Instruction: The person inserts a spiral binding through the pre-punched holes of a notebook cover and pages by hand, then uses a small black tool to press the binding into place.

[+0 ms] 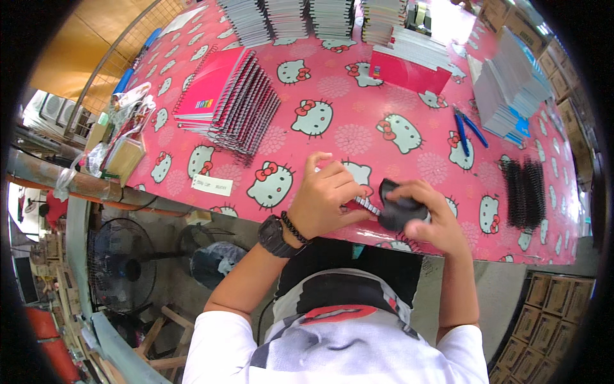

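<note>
My left hand (329,197), with a black watch on its wrist, is closed at the near edge of the table. Its thumb and fingers pinch a short, narrow strip (367,206) with black-and-white bands; whether this is part of something larger is hidden. Close beside it, my right hand (430,214) curls round a black rounded object (400,212), blurred by motion, whose kind I cannot make out. The strip's end meets or nearly meets this black object. A stack of red spiral notebooks (220,96) stands to the far left of my hands.
Blue-handled pliers (469,131) lie right of centre. Black binding coils (524,195) and grey-blue stacked sheets (508,89) are at the right. Several bound stacks (332,19) line the far side, near a red cover (409,72). A white paper slip (212,185) lies near the left edge.
</note>
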Available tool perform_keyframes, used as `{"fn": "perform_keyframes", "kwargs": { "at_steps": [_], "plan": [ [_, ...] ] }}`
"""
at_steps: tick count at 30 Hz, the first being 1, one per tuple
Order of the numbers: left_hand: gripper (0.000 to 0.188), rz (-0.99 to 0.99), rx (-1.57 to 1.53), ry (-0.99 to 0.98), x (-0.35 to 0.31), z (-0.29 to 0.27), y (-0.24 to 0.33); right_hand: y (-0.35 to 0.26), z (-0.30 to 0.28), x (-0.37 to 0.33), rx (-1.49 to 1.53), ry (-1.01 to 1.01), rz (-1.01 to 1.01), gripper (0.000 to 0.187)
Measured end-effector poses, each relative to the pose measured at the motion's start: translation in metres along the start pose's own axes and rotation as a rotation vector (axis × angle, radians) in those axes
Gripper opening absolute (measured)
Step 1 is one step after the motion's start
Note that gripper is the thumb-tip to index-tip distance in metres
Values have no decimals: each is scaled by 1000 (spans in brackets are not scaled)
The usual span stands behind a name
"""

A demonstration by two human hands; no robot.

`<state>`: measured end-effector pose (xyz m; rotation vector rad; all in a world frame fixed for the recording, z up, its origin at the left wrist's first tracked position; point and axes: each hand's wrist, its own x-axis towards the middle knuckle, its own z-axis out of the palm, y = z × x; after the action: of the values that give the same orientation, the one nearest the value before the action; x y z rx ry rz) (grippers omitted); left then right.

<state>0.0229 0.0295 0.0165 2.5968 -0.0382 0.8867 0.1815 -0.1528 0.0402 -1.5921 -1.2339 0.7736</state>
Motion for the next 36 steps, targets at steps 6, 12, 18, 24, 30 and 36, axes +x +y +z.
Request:
{"fn": "perform_keyframes", "kwargs": {
  "at_steps": [6,12,18,24,30,36],
  "plan": [
    [67,-160,-75,3,6,1,4,-8,3,8,161,-35,-5,66],
    [95,-134,184,-241,34,6,5,13,-10,25,48,6,26,80],
    [95,-127,323,-527,56,5,5,24,-11,34,-20,12,110,80],
    [75,-71,462,-715,72,33,0,42,-14,32,-27,13,139,80],
    [56,44,503,-915,92,43,5,60,-20,27,17,-18,103,76],
    [48,116,510,-960,105,54,15,74,-29,16,-98,-64,28,32]
  ]
}}
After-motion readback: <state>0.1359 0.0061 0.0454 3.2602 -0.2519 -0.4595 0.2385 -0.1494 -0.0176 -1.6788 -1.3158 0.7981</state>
